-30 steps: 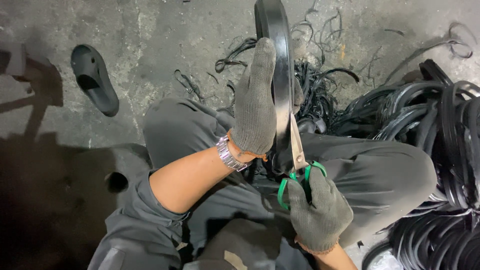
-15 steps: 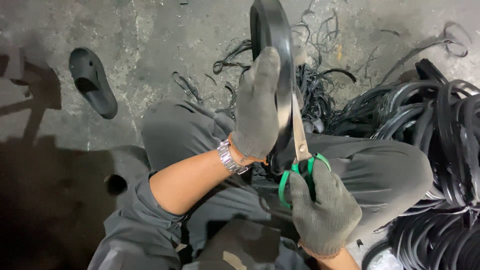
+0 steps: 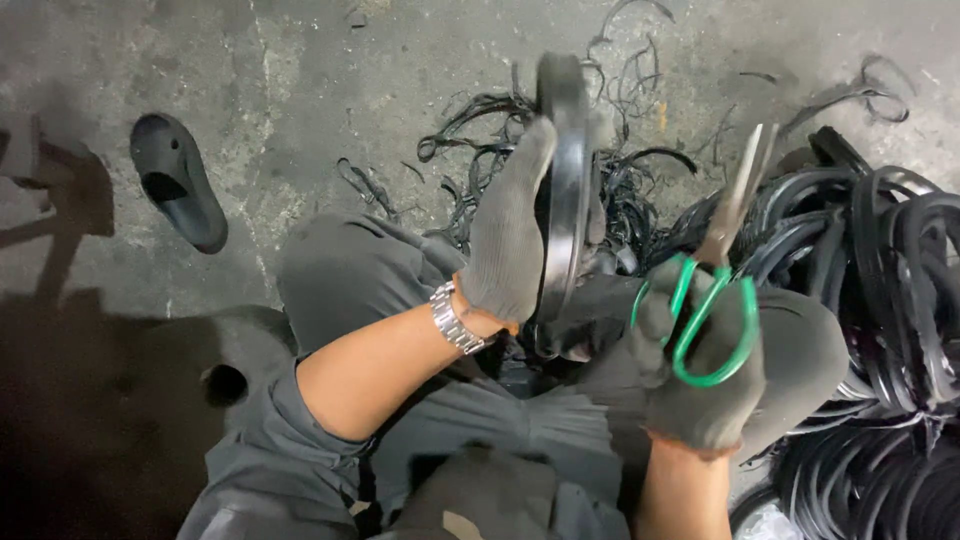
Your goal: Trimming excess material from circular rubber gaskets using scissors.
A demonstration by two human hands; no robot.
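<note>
My left hand [image 3: 505,235], in a grey knit glove with a metal watch at the wrist, grips a black rubber ring [image 3: 565,170] that stands upright on edge above my lap. My right hand [image 3: 700,370], also gloved, holds green-handled scissors [image 3: 715,265]; their blades point up and to the right, apart from the ring. I sit on the floor with my knees in grey trousers under both hands.
A pile of black rubber rings [image 3: 880,260] lies at the right, with more at the lower right. Thin black trimmings [image 3: 480,130] are scattered on the concrete floor behind the ring. A dark slipper [image 3: 175,190] lies at the left.
The scissors were against the ring's right edge; my right hand has swung them away to the right. The ring is still upright in my left hand.
</note>
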